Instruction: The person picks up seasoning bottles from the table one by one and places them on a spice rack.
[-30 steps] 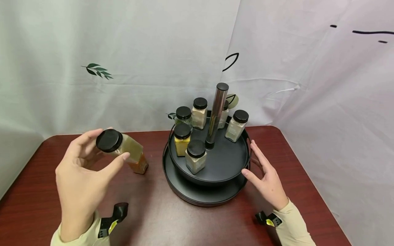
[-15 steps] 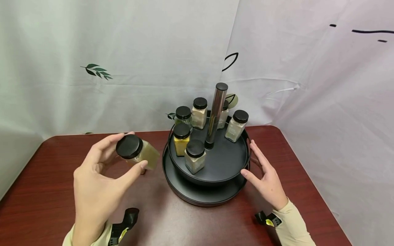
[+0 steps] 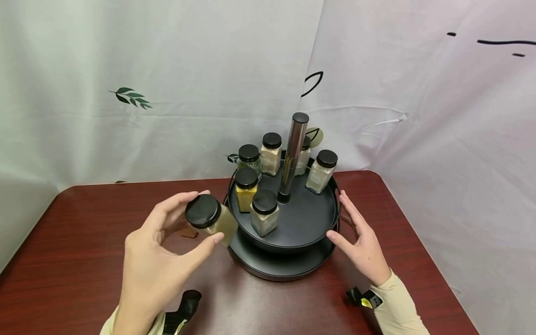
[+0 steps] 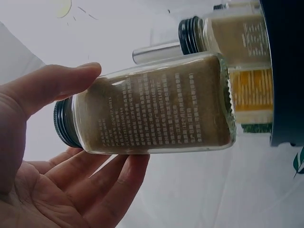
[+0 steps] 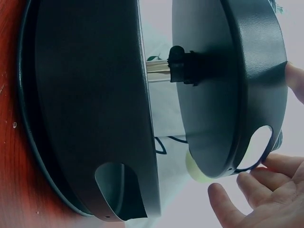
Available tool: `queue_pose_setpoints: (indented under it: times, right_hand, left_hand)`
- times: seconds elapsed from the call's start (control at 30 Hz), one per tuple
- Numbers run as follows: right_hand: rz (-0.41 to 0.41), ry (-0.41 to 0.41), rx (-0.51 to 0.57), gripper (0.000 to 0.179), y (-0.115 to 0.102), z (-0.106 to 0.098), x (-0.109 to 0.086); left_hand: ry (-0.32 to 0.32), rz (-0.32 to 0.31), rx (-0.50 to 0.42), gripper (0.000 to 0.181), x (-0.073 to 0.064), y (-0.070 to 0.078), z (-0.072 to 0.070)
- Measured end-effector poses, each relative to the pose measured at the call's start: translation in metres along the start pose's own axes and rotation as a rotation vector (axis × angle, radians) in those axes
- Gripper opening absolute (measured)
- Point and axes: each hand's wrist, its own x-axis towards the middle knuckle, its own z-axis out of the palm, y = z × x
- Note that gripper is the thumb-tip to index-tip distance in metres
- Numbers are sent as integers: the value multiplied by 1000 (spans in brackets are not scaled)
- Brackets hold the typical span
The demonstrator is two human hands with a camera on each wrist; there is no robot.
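Observation:
My left hand [image 3: 152, 265] pinches a square glass spice jar [image 4: 156, 107] between thumb and fingers. Grey-brown powder fills it, white print covers its side, and its black lid leans toward me. The jar hangs tilted at the left edge of a black two-tier turntable rack [image 3: 305, 225], apparently above the lower tier [image 3: 276, 270]. My right hand [image 3: 365, 251] touches the upper tier's outer wall, thumb at the front and extended fingers by the cutout [image 5: 256, 147]. Several black-lidded jars stand on the upper tier, including a yellow one [image 3: 246, 197] and a pale one [image 3: 264, 221].
A metal post [image 3: 291, 158] rises from the upper tier. Behind my left hand, the base of an orange-brown jar [image 3: 189, 232] shows on the red-brown wooden table [image 3: 63, 251]. White printed cloth [image 3: 188, 70] hangs behind and at the right.
My left hand has carried the jar rightward and slightly nearer to me, up to the rack. It now covers most of the orange-brown jar. My right hand has stayed at the rim.

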Motion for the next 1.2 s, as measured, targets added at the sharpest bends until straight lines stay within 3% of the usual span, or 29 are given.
queue_pose_setpoints:
  times: [0.17,0.4,0.53,0.67,0.8,1.1,1.2]
  right_hand:
    - [-27,22,10,88,-1,1,0]
    - [-9,7,25,87,-2,0,1]
    - [-5,2,24,86,-2,0,1]
    - [-11,4,25,86,-3,0,1]
    - [-18,1,23,85,-1,0,1]
    - [1,-2,0,84,0,0,0]
    - [11,-1,-1,84,0,0,0]
  left_hand:
    - [-33,-25,37,78,-4,4,5]
    - [-80,42,29,77,-9,6,19]
    - [-134,38,67,78,-11,9,26]
    - [-191,36,19,78,-12,13,34]
    - [-233,85,-8,76,-11,16,44]
    - [-297,278,58,63,1,21,65]
    - [-304,302,71,59,4,21,70]
